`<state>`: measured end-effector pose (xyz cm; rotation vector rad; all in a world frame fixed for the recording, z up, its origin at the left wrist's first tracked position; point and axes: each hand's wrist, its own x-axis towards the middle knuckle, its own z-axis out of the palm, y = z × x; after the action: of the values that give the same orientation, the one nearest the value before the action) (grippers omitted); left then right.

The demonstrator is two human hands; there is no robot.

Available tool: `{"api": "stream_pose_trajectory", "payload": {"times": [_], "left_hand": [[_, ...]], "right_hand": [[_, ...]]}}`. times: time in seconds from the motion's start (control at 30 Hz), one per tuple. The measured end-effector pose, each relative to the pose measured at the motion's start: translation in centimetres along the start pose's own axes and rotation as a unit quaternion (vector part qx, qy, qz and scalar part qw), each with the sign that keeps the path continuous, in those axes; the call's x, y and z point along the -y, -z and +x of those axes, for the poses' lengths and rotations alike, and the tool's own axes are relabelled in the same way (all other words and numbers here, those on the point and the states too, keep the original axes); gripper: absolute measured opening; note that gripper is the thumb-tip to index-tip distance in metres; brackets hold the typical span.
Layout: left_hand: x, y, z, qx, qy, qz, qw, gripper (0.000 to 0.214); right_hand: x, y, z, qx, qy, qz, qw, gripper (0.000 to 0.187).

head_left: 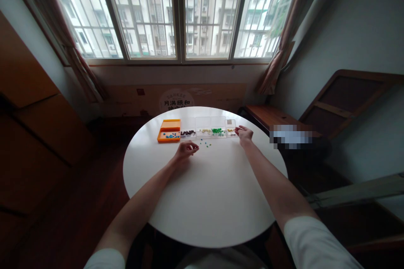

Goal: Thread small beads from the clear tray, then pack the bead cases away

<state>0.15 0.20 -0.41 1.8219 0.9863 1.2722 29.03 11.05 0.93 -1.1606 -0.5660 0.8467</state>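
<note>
A round white table (205, 193) holds a clear compartment box (210, 127) with dark, yellow and green small pieces, and an orange box (169, 130) with blue pieces to its left. A few loose small beads (205, 144) lie in front of the clear box. My left hand (186, 150) rests on the table near the loose beads, fingers curled in a pinch; what it holds is too small to see. My right hand (243, 134) sits at the right end of the clear box, fingers curled beside it.
A barred window (179, 12) with curtains fills the far wall. A cardboard sheet (176, 98) leans under the sill. Wooden furniture (34, 126) stands on the left, a low wooden bench (271, 118) and a leaning wooden frame (350, 101) on the right.
</note>
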Motion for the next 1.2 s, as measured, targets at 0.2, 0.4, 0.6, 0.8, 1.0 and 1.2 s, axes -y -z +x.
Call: {"api": "stream_pose_trajectory", "payload": {"times": [0.2, 0.4, 0.6, 0.8, 1.0, 1.2], "left_hand": [[0.1, 0.0, 0.1, 0.002, 0.001, -0.001, 1.000, 0.026], [0.5, 0.1, 0.1, 0.006, 0.000, 0.001, 1.000, 0.027], [0.6, 0.1, 0.0, 0.006, 0.000, 0.004, 1.000, 0.029], [0.3, 0.1, 0.0, 0.007, 0.004, 0.000, 1.000, 0.028], [0.1, 0.1, 0.0, 0.007, 0.010, -0.001, 1.000, 0.028], [0.3, 0.1, 0.0, 0.008, 0.005, 0.000, 1.000, 0.029]], "right_hand": [[-0.1, -0.9, -2.1, 0.018, 0.000, -0.019, 1.000, 0.017], [-1.7, -2.3, -7.1, 0.223, 0.046, -0.220, 0.948, 0.017], [-3.2, -2.4, -10.0, 0.281, 0.244, -0.405, 0.835, 0.022], [-3.1, -1.6, -10.5, 0.306, 0.294, -0.433, 0.795, 0.023], [-3.1, -1.2, -11.5, 0.341, 0.316, -0.428, 0.775, 0.019], [-3.1, -1.2, -11.9, 0.353, 0.307, -0.454, 0.758, 0.014]]}}
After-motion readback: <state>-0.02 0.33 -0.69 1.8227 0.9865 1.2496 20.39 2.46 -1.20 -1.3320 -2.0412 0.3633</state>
